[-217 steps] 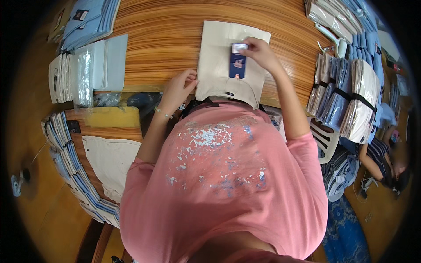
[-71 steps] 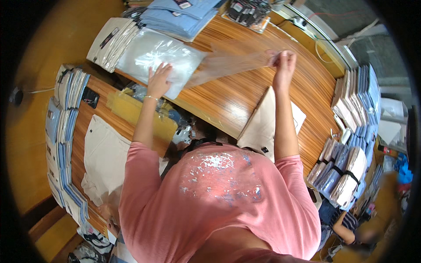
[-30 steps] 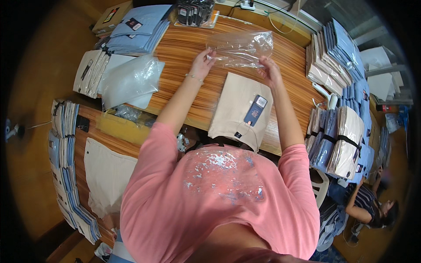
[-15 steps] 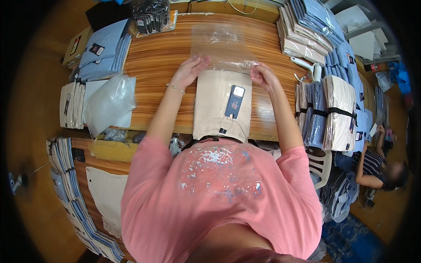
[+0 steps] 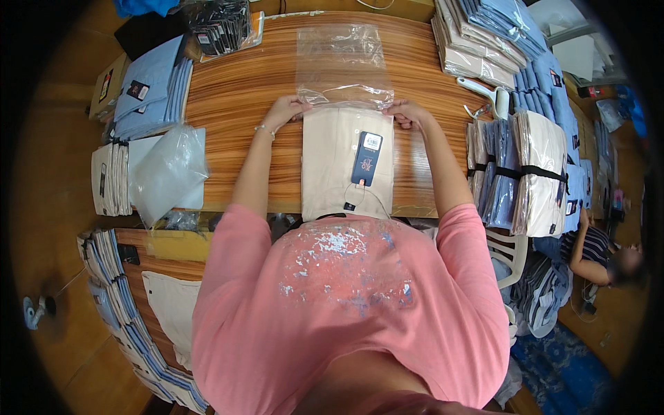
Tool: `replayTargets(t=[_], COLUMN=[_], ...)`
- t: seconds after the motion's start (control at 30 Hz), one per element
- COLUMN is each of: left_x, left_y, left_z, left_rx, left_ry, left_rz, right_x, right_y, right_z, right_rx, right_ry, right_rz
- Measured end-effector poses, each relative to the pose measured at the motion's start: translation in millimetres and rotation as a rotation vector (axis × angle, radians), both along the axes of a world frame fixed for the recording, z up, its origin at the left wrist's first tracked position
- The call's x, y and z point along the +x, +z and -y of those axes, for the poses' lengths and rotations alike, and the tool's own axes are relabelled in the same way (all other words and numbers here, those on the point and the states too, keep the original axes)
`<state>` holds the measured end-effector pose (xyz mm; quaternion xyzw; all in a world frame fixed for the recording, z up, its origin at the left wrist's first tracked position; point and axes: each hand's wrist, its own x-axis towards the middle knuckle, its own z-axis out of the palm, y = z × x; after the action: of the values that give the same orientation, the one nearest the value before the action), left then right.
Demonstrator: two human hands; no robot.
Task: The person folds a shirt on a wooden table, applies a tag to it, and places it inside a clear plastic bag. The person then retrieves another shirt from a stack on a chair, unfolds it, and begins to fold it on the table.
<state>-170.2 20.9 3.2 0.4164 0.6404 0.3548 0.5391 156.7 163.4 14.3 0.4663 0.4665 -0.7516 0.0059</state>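
Wood-grain worktop (image 5: pixel 249 97), orange-brown, fills the upper middle of our view; its long edges bow with the lens. Stock crowds every side of it. Far left — a pile of folded light-blue shirts (image 5: pixel 149 86), and nearer us a loose heap of clear bags (image 5: pixel 166 173) over more flat packets. At the far edge, a bundle of small dark tags (image 5: pixel 221 24). To the right, stacks of packed shirts (image 5: pixel 536 173) bound with a black strap, with taller stacks (image 5: pixel 484 34) behind them and a white tagging gun (image 5: pixel 484 93) lying between. A lower side table at our left carries rows of folded shirts (image 5: pixel 104 277) on edge.

Centre of the worktop: a folded beige garment (image 5: pixel 332 166) lies flat, long side running away from us, a dark blue hang tag (image 5: pixel 366 159) resting on it. Its far end meets the mouth of a clear plastic bag (image 5: pixel 342 62) that lies flat on the wood beyond.

Our left hand (image 5: pixel 287 111) sits at the garment's far left corner, fingers curled down onto the bag's mouth where it meets the cloth. Our right hand (image 5: pixel 408 114) mirrors it at the far right corner, fingers likewise closed on the plastic edge. How far the garment has entered the bag we cannot tell.

Lower right, on the floor — another person (image 5: pixel 602 249) is seated beside blue cloth.
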Motion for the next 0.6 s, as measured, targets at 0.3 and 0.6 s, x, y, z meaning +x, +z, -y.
replayTargets(t=[0.3, 0.6], left_x=[2, 4], left_y=[24, 25], left_z=[1, 31], left_rx=[-0.087, -0.255], left_ry=[-0.128, -0.175], left_rz=[0.001, 0.072], right_x=[10, 26], right_y=[12, 13], right_z=[-7, 26], right_rx=[-0.012, -0.107], right_ry=[0.239, 0.248], right_rz=[0.116, -0.020])
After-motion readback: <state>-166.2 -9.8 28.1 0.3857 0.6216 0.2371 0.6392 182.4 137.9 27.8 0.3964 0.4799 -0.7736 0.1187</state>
